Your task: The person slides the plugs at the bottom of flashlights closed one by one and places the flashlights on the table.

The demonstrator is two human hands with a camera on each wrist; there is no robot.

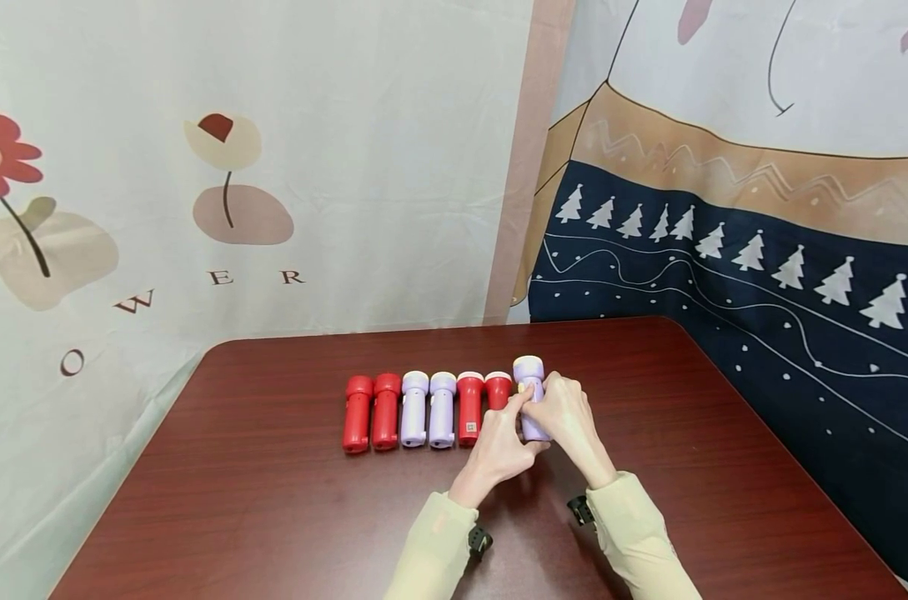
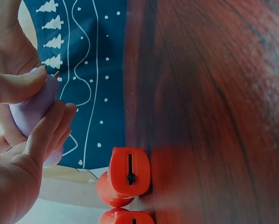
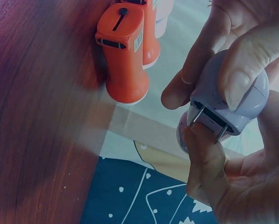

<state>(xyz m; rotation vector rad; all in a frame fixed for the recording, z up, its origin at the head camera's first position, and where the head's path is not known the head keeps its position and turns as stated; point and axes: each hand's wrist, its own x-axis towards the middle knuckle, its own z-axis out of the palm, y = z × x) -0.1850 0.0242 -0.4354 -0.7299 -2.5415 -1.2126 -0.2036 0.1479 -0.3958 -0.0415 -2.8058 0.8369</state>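
Note:
Both hands hold one light purple flashlight (image 1: 529, 368) at the right end of a row, its wide head pointing to the far side of the table. My left hand (image 1: 501, 450) grips it from the left, low on the body. From the right, my right hand (image 1: 569, 417) has its fingers around the barrel. In the right wrist view two metal plug prongs (image 3: 198, 115) stick out from the flashlight's end, with a fingertip right at them. Fingers cover much of the barrel. Just left of it lies a red flashlight (image 1: 499, 387), partly hidden behind my left hand.
The row continues leftward with a red flashlight (image 1: 469, 404), two purple flashlights (image 1: 442, 410) and two red flashlights (image 1: 357, 414), side by side. They are on a dark reddish-brown wooden table (image 1: 273, 517). Printed curtains (image 1: 393, 167) hang behind the table and along its right side.

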